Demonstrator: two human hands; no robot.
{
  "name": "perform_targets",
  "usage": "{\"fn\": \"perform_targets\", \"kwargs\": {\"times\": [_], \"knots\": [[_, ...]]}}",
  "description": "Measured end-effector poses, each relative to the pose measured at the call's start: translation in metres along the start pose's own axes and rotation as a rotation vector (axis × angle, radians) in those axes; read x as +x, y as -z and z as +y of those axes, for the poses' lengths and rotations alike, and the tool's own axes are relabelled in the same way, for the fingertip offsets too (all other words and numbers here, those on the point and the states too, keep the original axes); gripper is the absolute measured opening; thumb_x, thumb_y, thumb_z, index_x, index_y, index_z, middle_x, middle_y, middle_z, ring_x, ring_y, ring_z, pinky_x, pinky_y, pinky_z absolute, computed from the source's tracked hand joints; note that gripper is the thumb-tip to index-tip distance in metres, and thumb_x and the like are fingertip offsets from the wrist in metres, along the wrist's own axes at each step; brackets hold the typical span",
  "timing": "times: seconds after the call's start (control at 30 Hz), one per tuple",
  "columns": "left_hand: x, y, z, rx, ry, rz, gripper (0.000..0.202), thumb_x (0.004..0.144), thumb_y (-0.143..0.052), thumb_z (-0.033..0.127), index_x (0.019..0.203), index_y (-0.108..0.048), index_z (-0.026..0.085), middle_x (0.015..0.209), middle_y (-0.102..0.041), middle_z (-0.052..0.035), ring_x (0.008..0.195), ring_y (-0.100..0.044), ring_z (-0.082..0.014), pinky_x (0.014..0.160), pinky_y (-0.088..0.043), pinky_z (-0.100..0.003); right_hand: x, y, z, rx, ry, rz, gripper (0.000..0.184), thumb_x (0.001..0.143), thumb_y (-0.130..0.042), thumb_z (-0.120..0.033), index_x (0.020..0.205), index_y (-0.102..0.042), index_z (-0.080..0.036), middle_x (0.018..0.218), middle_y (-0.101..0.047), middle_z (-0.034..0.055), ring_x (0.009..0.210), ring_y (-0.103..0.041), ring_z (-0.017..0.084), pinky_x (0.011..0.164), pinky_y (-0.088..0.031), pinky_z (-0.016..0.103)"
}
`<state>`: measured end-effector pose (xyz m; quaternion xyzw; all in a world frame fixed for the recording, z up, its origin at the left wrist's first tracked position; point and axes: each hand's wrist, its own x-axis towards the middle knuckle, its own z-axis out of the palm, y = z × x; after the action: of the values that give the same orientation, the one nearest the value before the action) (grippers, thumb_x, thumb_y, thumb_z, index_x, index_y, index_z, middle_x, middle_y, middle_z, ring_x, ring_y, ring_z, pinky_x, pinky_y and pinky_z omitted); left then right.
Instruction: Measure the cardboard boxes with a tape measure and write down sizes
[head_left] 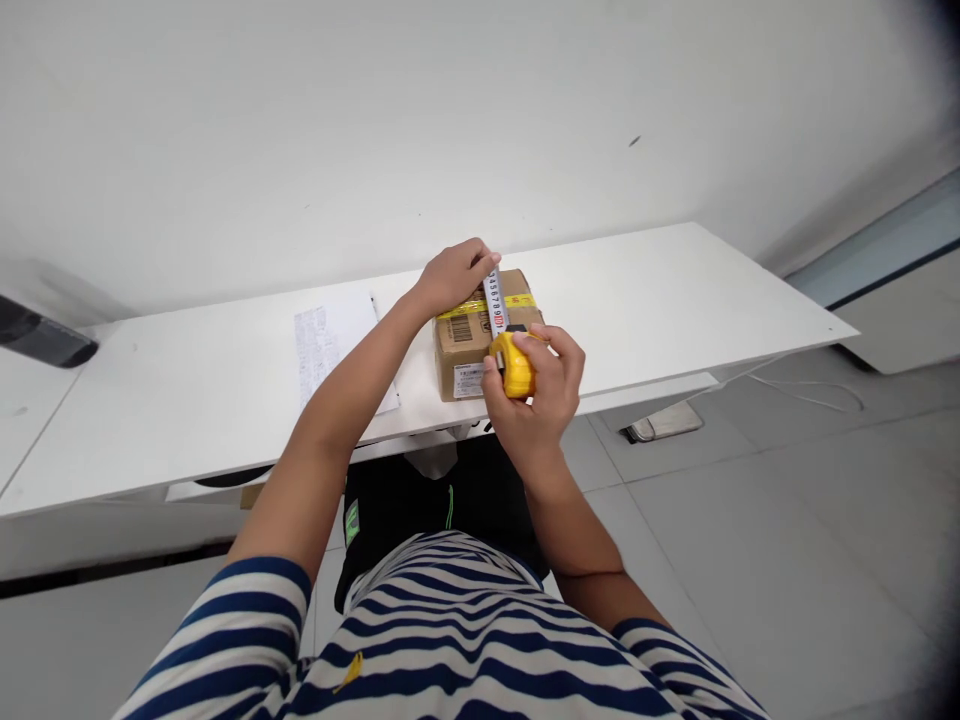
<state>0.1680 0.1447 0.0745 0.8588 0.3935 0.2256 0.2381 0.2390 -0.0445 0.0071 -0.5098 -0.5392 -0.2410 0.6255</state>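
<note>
1. Head view: a brown cardboard box [474,348] is placed on a white table [675,290], near its front edge, under the two hands of the person.

2. The right hand [546,390] grips the yellow case of a tape measure [519,368], with the thumb on the left side and the fingers bent over the right side. The case is at the near edge of the box top and hides the front right corner; whether it touches the cardboard, one cannot tell.

3. The blade [493,297] is drawn out from the case along the box top to its far edge, passing across a yellow strip [520,300].

4. The left hand [454,275] is at this far edge, the thumb laid at the end of the blade and the fingers bent. The fingertips are partly hidden, so one cannot tell if they pinch the blade or only press it.

5. Behind the left hand the room is small, because the wall [450,120] rises just beyond the back edge of the table.

6. On the left side, a handwritten sheet [319,335] lies near the box, partly covered by the left forearm [360,385].

7. On the right side, a wide stretch of white surface continues until the table's right end, and here is the largest room for moving.

8. In front of the box, only a narrow margin remains before the table's edge.
</note>
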Motion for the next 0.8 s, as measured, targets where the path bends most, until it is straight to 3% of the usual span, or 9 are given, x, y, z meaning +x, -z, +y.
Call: {"fn": "perform_targets", "kwargs": {"times": [0.1, 0.23, 0.33, 0.43, 0.53, 0.63, 0.7, 0.8], "knots": [[-0.007, 0.003, 0.000, -0.186, -0.100, 0.117, 0.023, 0.103, -0.049, 0.043, 0.094, -0.057, 0.023, 0.100, -0.072, -0.0039, 0.090, -0.063, -0.0176, 0.083, -0.048, -0.035, -0.009, 0.000, 0.008, 0.017, -0.025, -0.028, 0.043, 0.092, -0.070, -0.027, 0.133, -0.059, -0.032, 0.130, -0.061, 0.0091, 0.122, -0.067, 0.026, 0.104, -0.061, 0.050], [-0.042, 0.015, 0.030, -0.229, -0.172, 0.167, 0.020, 0.101, -0.055, 0.042, 0.098, -0.059, 0.023, 0.106, -0.073, -0.0036, 0.096, -0.065, -0.0164, 0.086, -0.050, -0.034, -0.025, -0.002, 0.028, 0.086, -0.228, -0.100, 0.065, 0.091, -0.075, -0.044, 0.148, -0.046, -0.032, 0.141, -0.060, 0.0117, 0.133, -0.063, 0.028, 0.111, -0.058, 0.055], [-0.076, 0.023, 0.058, -0.103, -0.208, 0.064, 0.024, 0.099, -0.058, 0.046, 0.095, -0.062, 0.022, 0.100, -0.074, -0.0031, 0.093, -0.067, -0.0176, 0.085, -0.051, -0.036, -0.035, -0.001, 0.037, 0.145, -0.387, 0.020, 0.080, 0.082, -0.082, -0.055, 0.148, -0.046, -0.028, 0.140, -0.058, 0.0143, 0.135, -0.060, 0.031, 0.114, -0.055, 0.057], [-0.094, 0.022, 0.067, 0.027, -0.313, -0.106, 0.041, 0.103, -0.047, 0.057, 0.095, -0.067, 0.022, 0.100, -0.076, -0.0046, 0.097, -0.069, -0.0211, 0.093, -0.051, -0.041, -0.038, 0.004, 0.035, 0.175, -0.479, 0.167, 0.087, 0.072, -0.088, -0.061, 0.141, -0.050, -0.026, 0.140, -0.054, 0.0154, 0.140, -0.054, 0.033, 0.119, -0.049, 0.059], [-0.091, 0.016, 0.051, 0.157, -0.306, -0.104, 0.054, 0.104, -0.037, 0.063, 0.124, -0.069, 0.024, 0.132, -0.074, -0.0094, 0.129, -0.064, -0.0299, 0.116, -0.043, -0.052, -0.038, 0.010, 0.032, 0.236, -0.626, 0.201, 0.084, 0.069, -0.088, -0.060, 0.138, -0.052, -0.027, 0.144, -0.049, 0.0142, 0.140, -0.053, 0.032, 0.118, -0.050, 0.056], [-0.086, 0.015, 0.020, 0.227, -0.123, -0.090, 0.074, 0.102, -0.034, 0.068, 0.156, -0.049, 0.020, 0.171, -0.043, -0.0150, 0.161, -0.033, -0.0363, 0.132, -0.024, -0.058, -0.040, 0.011, 0.042, 0.394, -0.855, 0.215, 0.080, 0.072, -0.086, -0.057, 0.138, -0.051, -0.027, 0.141, -0.055, 0.0106, 0.128, -0.062, 0.025, 0.111, -0.055, 0.047], [-0.090, 0.021, -0.004, 0.185, -0.066, -0.130, 0.083, 0.102, -0.031, 0.072, 0.165, -0.038, 0.019, 0.179, -0.027, -0.0133, 0.168, -0.018, -0.0343, 0.136, -0.016, -0.056, -0.044, 0.009, 0.055, 0.522, -1.039, 0.221, 0.072, 0.074, -0.083, -0.057, 0.132, -0.054, -0.026, 0.126, -0.064, 0.0061, 0.109, -0.068, 0.019, 0.097, -0.060, 0.039], [-0.110, 0.031, -0.042, 0.031, -0.068, -0.080, 0.086, 0.100, -0.025, 0.079, 0.168, -0.033, 0.027, 0.182, -0.019, -0.0054, 0.171, -0.008, -0.0288, 0.139, -0.006, -0.051, -0.052, 0.005, 0.076, 0.711, -1.261, 0.167, 0.062, 0.073, -0.082, -0.061, 0.118, -0.061, -0.024, 0.105, -0.069, 0.0010, 0.086, -0.068, 0.013, 0.074, -0.057, 0.027]]}}
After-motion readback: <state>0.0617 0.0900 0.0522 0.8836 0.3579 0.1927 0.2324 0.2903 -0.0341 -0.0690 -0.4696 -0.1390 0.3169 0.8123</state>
